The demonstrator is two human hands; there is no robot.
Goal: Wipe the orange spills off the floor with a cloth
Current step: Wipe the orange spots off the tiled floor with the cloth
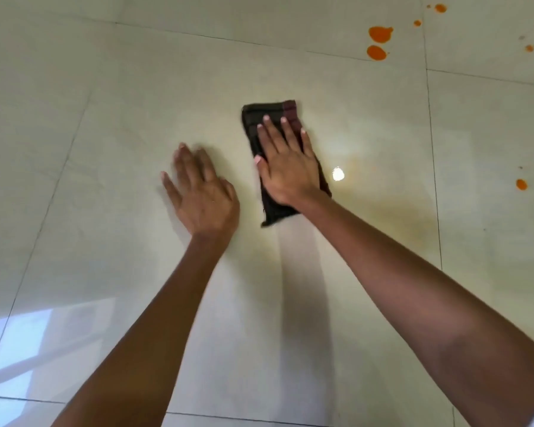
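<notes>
Glossy pale floor tiles [111,87] with thin grout lines fill the view. Dark folded cloth [257,114], maroon stripe along one edge, lies flat on the tile mid-frame. Right hand [287,171] presses down on the cloth, palm flat, fingers straight and slightly spread, nothing gripped. Left hand [202,192] is just left of the cloth, apart from it, fingers straight and spread, holding nothing; it is motion-blurred, so contact with the floor can't be told. Two big orange spills [379,41] sit well beyond the cloth to its upper right, small orange drops [440,8] farther out past them. One lone orange drop [521,184] is far right of the cloth. Bright glare spot [338,174] lies just right of the cloth, with a faint yellowish film on the tile around it.
</notes>
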